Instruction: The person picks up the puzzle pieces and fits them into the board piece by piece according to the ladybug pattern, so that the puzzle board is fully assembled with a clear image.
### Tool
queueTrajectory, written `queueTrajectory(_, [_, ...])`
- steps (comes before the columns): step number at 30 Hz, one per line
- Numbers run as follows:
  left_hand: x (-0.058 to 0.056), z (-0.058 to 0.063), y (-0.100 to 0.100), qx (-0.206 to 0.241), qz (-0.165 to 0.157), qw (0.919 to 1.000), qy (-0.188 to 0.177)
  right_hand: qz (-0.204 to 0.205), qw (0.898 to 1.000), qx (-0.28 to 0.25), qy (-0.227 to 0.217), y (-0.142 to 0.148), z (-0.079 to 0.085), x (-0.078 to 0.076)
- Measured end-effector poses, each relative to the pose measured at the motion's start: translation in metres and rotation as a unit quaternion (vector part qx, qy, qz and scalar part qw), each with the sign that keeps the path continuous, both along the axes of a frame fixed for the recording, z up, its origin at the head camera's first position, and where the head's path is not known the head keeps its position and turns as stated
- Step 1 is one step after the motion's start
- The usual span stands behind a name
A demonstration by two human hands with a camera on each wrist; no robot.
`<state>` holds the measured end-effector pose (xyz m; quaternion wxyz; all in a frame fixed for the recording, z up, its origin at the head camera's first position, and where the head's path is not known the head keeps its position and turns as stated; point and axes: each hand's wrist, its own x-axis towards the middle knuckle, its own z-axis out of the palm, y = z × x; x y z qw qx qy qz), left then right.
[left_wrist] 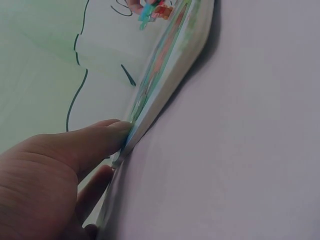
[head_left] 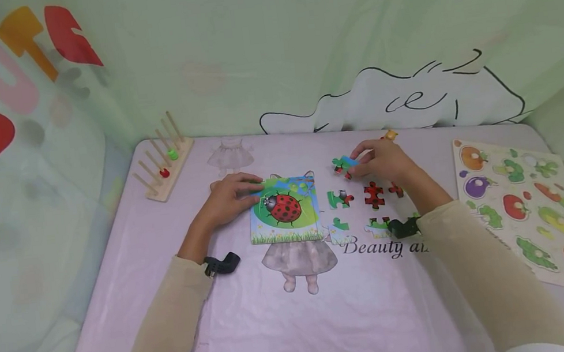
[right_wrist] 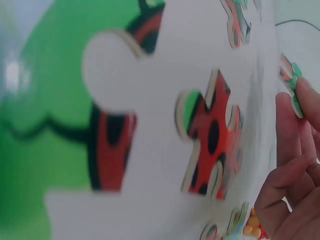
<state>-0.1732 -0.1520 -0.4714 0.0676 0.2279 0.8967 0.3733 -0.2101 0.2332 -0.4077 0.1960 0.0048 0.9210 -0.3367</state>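
We saw right grip (head_left: pixel 384 162) pinching puzzle piece (head_left: pixel 345 163) right of frame centre, left grip (head_left: pixel 231 198) holding ladybug board (head_left: pixel 285 210) to its lower left.

Soft light, dim left wrist view, right-wrist foreground puzzle piece (right_wrist: pixel 55 150) blurred

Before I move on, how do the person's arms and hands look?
Both arms wear beige sleeves, with white fabric at the head view's bottom edge. A small black device sits at each wrist. The left hand and right hand are ungloved.
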Motion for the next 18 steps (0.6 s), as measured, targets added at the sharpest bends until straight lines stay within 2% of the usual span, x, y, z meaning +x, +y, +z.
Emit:
queueTrajectory(4, [0.000, 0.000, 0.000, 0.002, 0.001, 1.0000, -0.002, -0.012, 1.000, -0.025, -0.013, -0.007, 0.000, 0.003])
queueTrajectory(13, [0.001, 0.001, 0.001, 0.002, 0.000, 1.0000, 0.002, -0.001, 0.999, -0.034, 0.004, -0.023, 0.002, 0.009])
queueTrajectory(18, [0.002, 0.002, 0.000, 0.007, -0.002, 1.0000, 0.000, 0.004, 0.998, -0.061, -0.007, -0.031, 0.002, 0.011])
